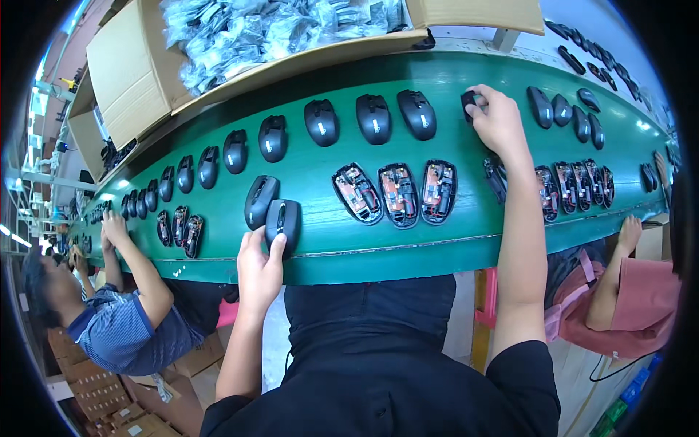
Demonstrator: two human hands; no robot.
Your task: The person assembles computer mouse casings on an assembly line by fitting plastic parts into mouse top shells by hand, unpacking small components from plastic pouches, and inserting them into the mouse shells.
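From my remote seat I have the left grip (261,266) on the near end of a black mouse (285,221), thumb to its right side and fingers to its left. That mouse sits near the front edge of the green tabletop (320,175), and just behind it a second mouse (259,198) lies at a slight slant.

My right grip (489,113) is out at the far side, fingers and thumb narrowed on a small dark mouse (467,106) (mostly covered by the hand, so I can't make out its full shape). To its left, a curving row of mice (373,119) runs away along the tabletop; to its right, a loose group of mice (539,107) lies close together.

Between my two forearms, three opened mouse shells (398,195) show their circuit boards and wiring. More opened shells (580,185) stand side by side beyond the right forearm, and another few (193,235) lie off to the left.

Behind the row, a cardboard box (127,76) is heaped with clear plastic bags (284,33). A person in a blue shirt (138,320) works at my left; a reddish sleeve (641,306) shows at my right.
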